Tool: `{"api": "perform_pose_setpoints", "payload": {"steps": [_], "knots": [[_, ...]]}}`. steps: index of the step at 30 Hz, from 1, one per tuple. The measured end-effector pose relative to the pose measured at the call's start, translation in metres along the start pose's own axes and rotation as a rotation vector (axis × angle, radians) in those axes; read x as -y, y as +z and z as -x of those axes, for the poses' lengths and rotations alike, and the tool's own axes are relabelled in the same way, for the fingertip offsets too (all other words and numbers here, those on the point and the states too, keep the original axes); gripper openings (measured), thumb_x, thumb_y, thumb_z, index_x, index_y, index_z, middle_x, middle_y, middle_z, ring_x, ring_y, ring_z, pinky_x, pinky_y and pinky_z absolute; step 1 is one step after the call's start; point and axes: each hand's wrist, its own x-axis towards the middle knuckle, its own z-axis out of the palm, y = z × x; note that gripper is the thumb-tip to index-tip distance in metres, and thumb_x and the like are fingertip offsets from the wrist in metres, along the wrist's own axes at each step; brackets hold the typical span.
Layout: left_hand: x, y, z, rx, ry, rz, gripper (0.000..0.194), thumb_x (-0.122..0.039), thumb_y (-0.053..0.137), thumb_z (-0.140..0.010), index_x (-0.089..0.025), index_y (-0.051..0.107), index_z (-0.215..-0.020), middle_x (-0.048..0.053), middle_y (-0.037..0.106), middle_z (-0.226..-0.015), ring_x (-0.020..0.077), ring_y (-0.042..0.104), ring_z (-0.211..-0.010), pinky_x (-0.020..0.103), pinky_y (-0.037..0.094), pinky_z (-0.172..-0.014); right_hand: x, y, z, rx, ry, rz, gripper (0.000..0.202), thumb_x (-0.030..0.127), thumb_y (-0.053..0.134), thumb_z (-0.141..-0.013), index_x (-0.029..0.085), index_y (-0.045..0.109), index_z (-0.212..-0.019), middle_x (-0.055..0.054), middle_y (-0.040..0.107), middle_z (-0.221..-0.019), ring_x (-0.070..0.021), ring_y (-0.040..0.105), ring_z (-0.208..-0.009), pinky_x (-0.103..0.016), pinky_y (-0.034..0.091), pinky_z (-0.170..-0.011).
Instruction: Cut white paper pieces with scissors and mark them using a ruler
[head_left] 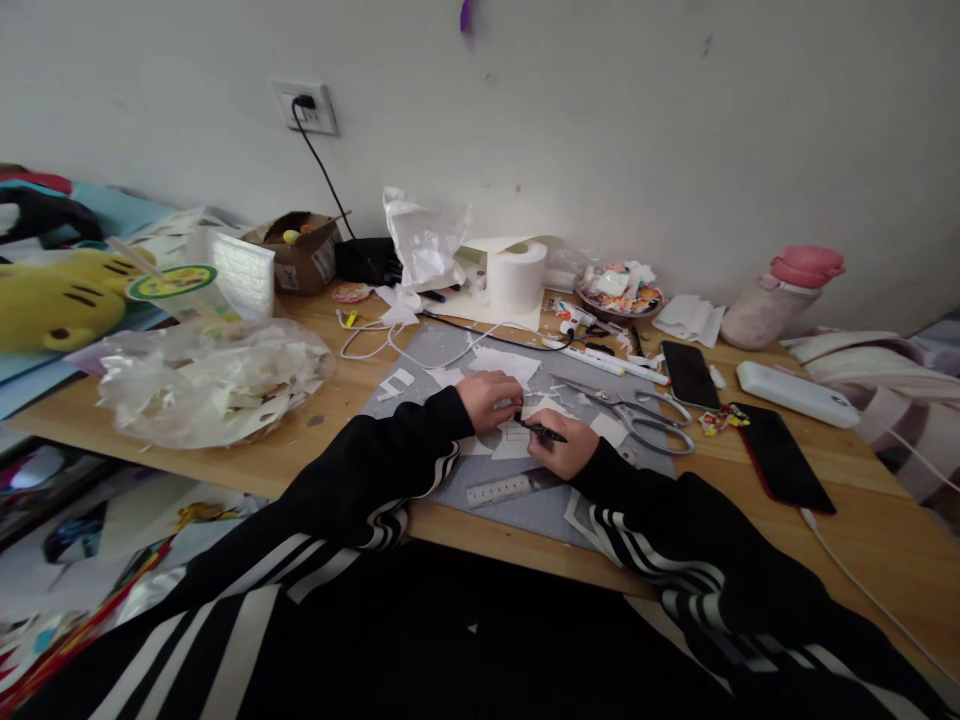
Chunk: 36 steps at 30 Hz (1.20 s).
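Note:
My right hand (pixel 564 444) is closed round a black pen (pixel 547 433), its tip pointing left toward my other hand. Just left of it, my left hand (pixel 491 400) has its fingers pinched together at a small dark piece too tiny to name. Under and between both hands lie white paper pieces (pixel 512 440) on a grey mat (pixel 450 480). A clear ruler (pixel 499 490) rests on the mat below my hands. Scissors (pixel 626 408) lie to the right, partly open, with their handles toward the right.
A plastic bag of scraps (pixel 217 385) sits at the left. Behind the mat stand a paper roll (pixel 516 278) and a bowl of scraps (pixel 619 290). Markers (pixel 600 360), two phones (pixel 784 458), a white power bank (pixel 796 393) and a pink bottle (pixel 776 300) are at the right.

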Motion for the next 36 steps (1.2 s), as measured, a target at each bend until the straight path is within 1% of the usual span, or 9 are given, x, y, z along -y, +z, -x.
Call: {"api": "perform_pose_setpoints", "payload": {"steps": [4, 10, 19, 22, 24, 27, 29, 32, 36], "knots": [[-0.001, -0.001, 0.0, 0.0, -0.007, -0.005, 0.016, -0.025, 0.045, -0.086, -0.018, 0.058, -0.079, 0.005, 0.065, -0.088, 0.0162, 0.057, -0.084, 0.027, 0.042, -0.077, 0.0, -0.001, -0.001, -0.031, 0.09, -0.036, 0.014, 0.024, 0.051, -0.063, 0.024, 0.059, -0.074, -0.001, 0.067, -0.072, -0.0176, 0.064, -0.067, -0.027, 0.052, -0.065], [-0.003, -0.002, 0.0, 0.01, -0.025, -0.014, 0.017, -0.026, 0.045, -0.087, -0.018, 0.059, -0.08, 0.005, 0.065, -0.089, 0.0159, 0.057, -0.083, 0.027, 0.041, -0.077, -0.001, -0.002, -0.004, -0.09, 0.261, -0.104, 0.014, 0.028, 0.048, -0.067, 0.024, 0.058, -0.075, 0.002, 0.06, -0.06, -0.0144, 0.056, -0.05, -0.027, 0.048, -0.055], [-0.002, -0.001, 0.0, 0.008, -0.014, -0.026, 0.018, -0.027, 0.044, -0.087, -0.018, 0.058, -0.079, 0.005, 0.065, -0.089, 0.0165, 0.056, -0.083, 0.027, 0.041, -0.076, 0.001, -0.004, -0.005, -0.109, 0.362, -0.261, 0.012, 0.026, 0.053, -0.058, 0.023, 0.058, -0.069, 0.003, 0.059, -0.058, -0.0145, 0.056, -0.052, -0.029, 0.048, -0.058], [-0.002, -0.001, 0.0, 0.014, -0.009, -0.027, 0.018, -0.026, 0.044, -0.087, -0.018, 0.057, -0.079, 0.005, 0.064, -0.089, 0.0163, 0.056, -0.083, 0.027, 0.041, -0.075, -0.001, -0.002, -0.003, -0.118, 0.404, -0.362, 0.014, 0.031, 0.053, -0.061, 0.023, 0.056, -0.072, 0.003, 0.058, -0.054, -0.0149, 0.058, -0.049, -0.028, 0.049, -0.052], [-0.002, -0.001, 0.0, 0.005, 0.0, -0.03, 0.018, -0.026, 0.044, -0.087, -0.018, 0.057, -0.079, 0.005, 0.063, -0.089, 0.0157, 0.055, -0.082, 0.026, 0.041, -0.076, -0.004, -0.001, -0.006, -0.158, 0.459, -0.452, 0.019, 0.037, 0.049, -0.065, 0.022, 0.053, -0.076, 0.003, 0.059, -0.054, -0.0151, 0.061, -0.049, -0.027, 0.05, -0.05], [-0.004, -0.003, 0.0, -0.023, 0.009, -0.054, 0.018, -0.027, 0.045, -0.087, -0.018, 0.058, -0.078, 0.006, 0.06, -0.089, 0.0153, 0.055, -0.081, 0.026, 0.041, -0.075, -0.011, -0.004, -0.017, -0.226, 0.547, -0.54, 0.022, 0.041, 0.044, -0.067, 0.021, 0.048, -0.077, 0.003, 0.057, -0.054, -0.0141, 0.062, -0.049, -0.025, 0.051, -0.049], [-0.006, -0.005, 0.0, -0.03, 0.005, -0.077, 0.018, -0.028, 0.045, -0.087, -0.018, 0.058, -0.078, 0.006, 0.059, -0.087, 0.0153, 0.055, -0.079, 0.026, 0.04, -0.072, -0.016, -0.005, -0.029, -0.233, 0.592, -0.553, 0.02, 0.04, 0.042, -0.067, 0.021, 0.045, -0.075, 0.006, 0.053, -0.05, -0.0122, 0.059, -0.043, -0.023, 0.048, -0.045], [-0.011, -0.008, 0.001, 0.018, -0.048, -0.07, 0.019, -0.029, 0.044, -0.087, -0.018, 0.058, -0.077, 0.002, 0.058, -0.074, 0.0134, 0.054, -0.071, 0.024, 0.038, -0.066, -0.019, -0.003, -0.047, -0.174, 0.623, -0.543, 0.016, 0.037, 0.045, -0.067, 0.021, 0.045, -0.072, 0.008, 0.049, -0.046, -0.0096, 0.05, -0.035, -0.019, 0.04, -0.036], [-0.018, -0.012, 0.004, 0.101, -0.22, -0.018, 0.018, -0.031, 0.045, -0.086, -0.02, 0.059, -0.084, -0.003, 0.055, -0.06, 0.0106, 0.051, -0.058, 0.021, 0.032, -0.055, -0.016, 0.008, -0.063, -0.05, 0.605, -0.498, 0.01, 0.03, 0.049, -0.067, 0.02, 0.047, -0.069, 0.009, 0.048, -0.042, -0.009, 0.048, -0.036, -0.018, 0.038, -0.039]]}}
